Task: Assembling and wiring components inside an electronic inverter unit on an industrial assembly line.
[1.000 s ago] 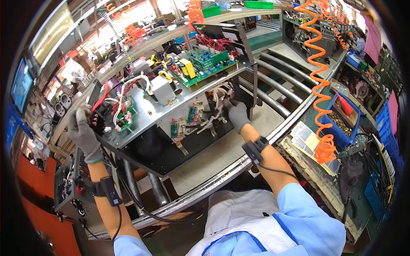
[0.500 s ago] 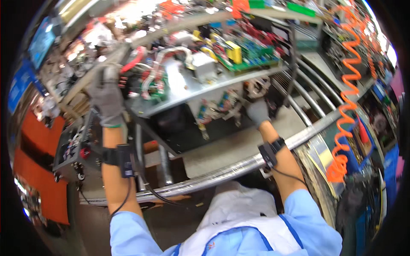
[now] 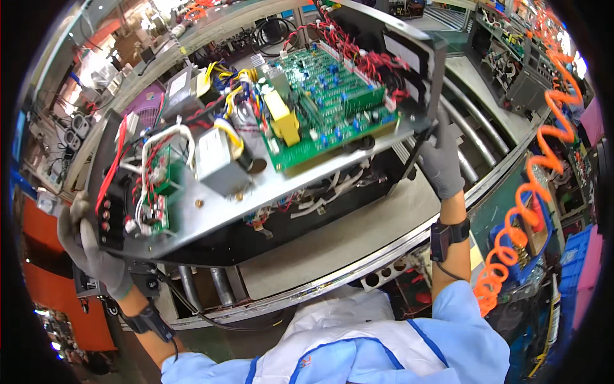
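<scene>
A large metal equipment chassis [image 3: 185,221] stands askew before me, its left end nearer than its right. On its metal shelf lie a green circuit board [image 3: 307,148] with a yellow transformer [image 3: 281,118], a grey metal-cased block [image 3: 219,161] and bundles of red, white and yellow wires. My left hand [image 3: 96,251], in a grey glove, is closed on the chassis's left end by the black front panel. My right hand [image 3: 441,163], gloved too, grips the black end panel [image 3: 425,70] at its lower right corner; some of its fingers are hidden behind the edge.
Metal rollers [image 3: 470,118] run under and right of the chassis, bordered by a metal rail [image 3: 332,280]. An orange coiled hose [image 3: 537,150] hangs at the right beside a blue bin [image 3: 575,256]. A black cable [image 3: 192,307] hangs near the left rollers.
The chassis has turned, its left end coming toward me. My left hand has moved down and left with that end; my right hand has gone from underneath the shelf to the right end panel.
</scene>
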`<action>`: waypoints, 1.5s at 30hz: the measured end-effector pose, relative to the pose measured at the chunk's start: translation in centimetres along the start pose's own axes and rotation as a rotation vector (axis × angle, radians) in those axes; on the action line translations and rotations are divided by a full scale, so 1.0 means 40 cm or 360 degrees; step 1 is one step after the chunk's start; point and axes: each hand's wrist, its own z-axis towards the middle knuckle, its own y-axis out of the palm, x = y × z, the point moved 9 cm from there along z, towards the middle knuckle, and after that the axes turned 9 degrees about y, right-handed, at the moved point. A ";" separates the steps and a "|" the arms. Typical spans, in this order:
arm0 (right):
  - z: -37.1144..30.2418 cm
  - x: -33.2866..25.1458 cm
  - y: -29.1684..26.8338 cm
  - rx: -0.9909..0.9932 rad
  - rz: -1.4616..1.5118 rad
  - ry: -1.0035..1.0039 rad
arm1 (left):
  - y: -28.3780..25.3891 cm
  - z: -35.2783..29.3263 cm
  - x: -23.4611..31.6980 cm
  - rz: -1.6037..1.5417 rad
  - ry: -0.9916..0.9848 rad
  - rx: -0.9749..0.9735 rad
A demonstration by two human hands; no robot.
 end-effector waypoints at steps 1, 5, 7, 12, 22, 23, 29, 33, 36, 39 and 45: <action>0.030 -0.025 0.008 -0.0026 0.0083 -0.0415 | 0.006 0.008 0.001 0.0041 -0.0008 0.0010; -0.029 -0.115 0.058 -0.0169 -0.0263 -0.0236 | -0.033 0.023 0.007 0.0212 -0.0064 -0.0072; -0.043 -0.167 0.024 0.0285 -0.0451 -0.0316 | -0.010 0.034 0.003 0.0138 -0.0111 -0.0059; 0.014 -0.122 0.041 0.0101 -0.0306 -0.0382 | 0.034 0.061 -0.025 -0.0002 -0.0164 -0.0069; 0.188 -0.303 0.173 -0.0295 -0.0635 -0.0098 | 0.049 0.212 -0.323 -0.0016 -0.0637 -0.0268; 0.199 -0.332 0.174 -0.0296 -0.0503 -0.0219 | 0.058 0.211 -0.374 -0.0062 -0.0829 -0.0169; 0.256 -0.360 0.255 -0.0571 -0.0754 -0.0143 | -0.007 0.256 -0.577 0.0787 0.0040 -0.0905; 0.158 -0.441 0.178 0.0091 -0.0478 -0.0764 | -0.140 0.220 -0.799 0.0152 -0.1003 -0.0233; -0.006 -0.304 0.252 -0.0517 -0.0875 -0.0785 | -0.090 0.247 -0.775 0.0405 -0.0440 -0.0518; -0.177 -0.183 0.337 -0.0684 -0.0766 -0.1254 | -0.035 0.230 -0.766 -0.0062 -0.1261 -0.0240; -0.207 0.025 0.506 -0.1196 -0.1246 -0.1179 | 0.024 0.266 -0.596 0.0224 -0.1013 -0.0230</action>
